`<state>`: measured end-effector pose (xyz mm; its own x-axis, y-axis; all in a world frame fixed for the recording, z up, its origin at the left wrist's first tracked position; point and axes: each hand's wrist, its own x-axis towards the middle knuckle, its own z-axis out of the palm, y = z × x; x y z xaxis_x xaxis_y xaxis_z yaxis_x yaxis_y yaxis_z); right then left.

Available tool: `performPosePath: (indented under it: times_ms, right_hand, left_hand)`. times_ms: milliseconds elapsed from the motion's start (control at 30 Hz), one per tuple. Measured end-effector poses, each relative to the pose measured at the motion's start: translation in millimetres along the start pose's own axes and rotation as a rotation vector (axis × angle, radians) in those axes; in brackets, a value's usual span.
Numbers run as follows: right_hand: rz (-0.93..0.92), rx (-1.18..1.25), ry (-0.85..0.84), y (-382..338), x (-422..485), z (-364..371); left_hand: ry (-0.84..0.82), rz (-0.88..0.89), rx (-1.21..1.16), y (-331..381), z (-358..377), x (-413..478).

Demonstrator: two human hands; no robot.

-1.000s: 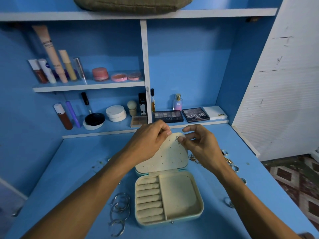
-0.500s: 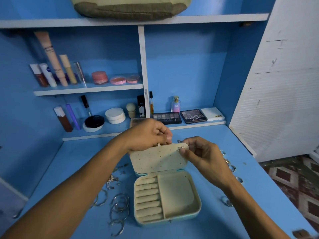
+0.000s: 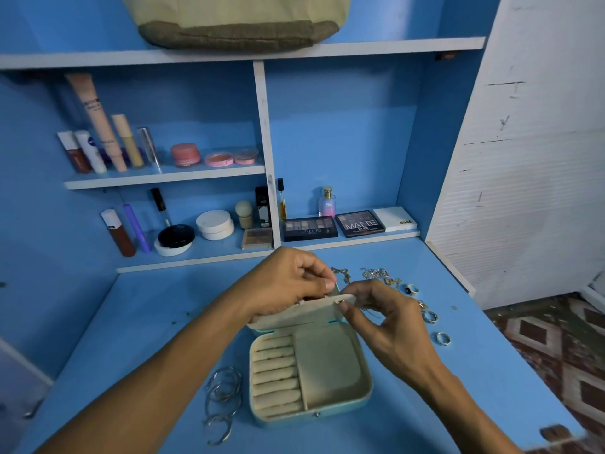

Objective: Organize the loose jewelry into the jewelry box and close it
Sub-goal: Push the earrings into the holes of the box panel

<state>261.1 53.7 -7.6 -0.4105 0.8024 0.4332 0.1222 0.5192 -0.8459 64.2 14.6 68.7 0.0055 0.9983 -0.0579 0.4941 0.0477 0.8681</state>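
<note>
A small teal jewelry box point(image 3: 327, 411) with a cream lining lies open on the blue table, its ring rolls on the left and an empty compartment on the right. Its lid point(image 3: 301, 314) is tilted forward, about half raised. My left hand point(image 3: 288, 283) grips the lid's top edge from behind. My right hand point(image 3: 383, 316) pinches a small earring point(image 3: 339, 302) against the lid's upper right corner. Silver bangles point(image 3: 222, 398) lie left of the box. Several rings point(image 3: 429, 316) and tangled chains point(image 3: 379, 275) lie to the right and behind.
Shelves at the back hold cosmetics: tubes point(image 3: 98, 142), pink jars point(image 3: 185, 155), compacts point(image 3: 214, 224) and eyeshadow palettes point(image 3: 358, 223). A fabric bag point(image 3: 235, 24) sits on the top shelf. A white panel point(image 3: 530, 158) bounds the table's right side; patterned floor lies beyond.
The lid has tilted forward from nearly upright to about half raised. Both hands followed it down, the right still pinching the earring at the lid's corner. My view shifted down a little.
</note>
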Motion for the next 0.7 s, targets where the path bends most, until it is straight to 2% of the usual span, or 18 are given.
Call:
performPosePath:
  times_ms: [133, 233, 367, 500, 567, 700]
  right_hand:
    - [0.086, 0.088, -0.003, -3, 12, 1]
    - [0.124, 0.146, 0.004, -4, 23, 6]
    - [0.124, 0.230, 0.034, 2, 33, 12]
    - [0.087, 0.210, 0.070, 7, 38, 16]
    - [0.057, 0.183, 0.072, 7, 39, 16]
    - [-0.054, 0.092, 0.021, 11, 41, 16]
  left_hand:
    - [0.266, 0.174, 0.199, 0, 10, -7]
    - [0.367, 0.296, 0.282, -2, 14, -8]
    - [0.542, 0.485, 0.557, -13, 20, -10]
    - [0.574, 0.539, 0.675, -21, 27, -10]
    - [0.551, 0.471, 0.609, -21, 29, -9]
    - [0.501, 0.226, 0.152, -21, 36, -7]
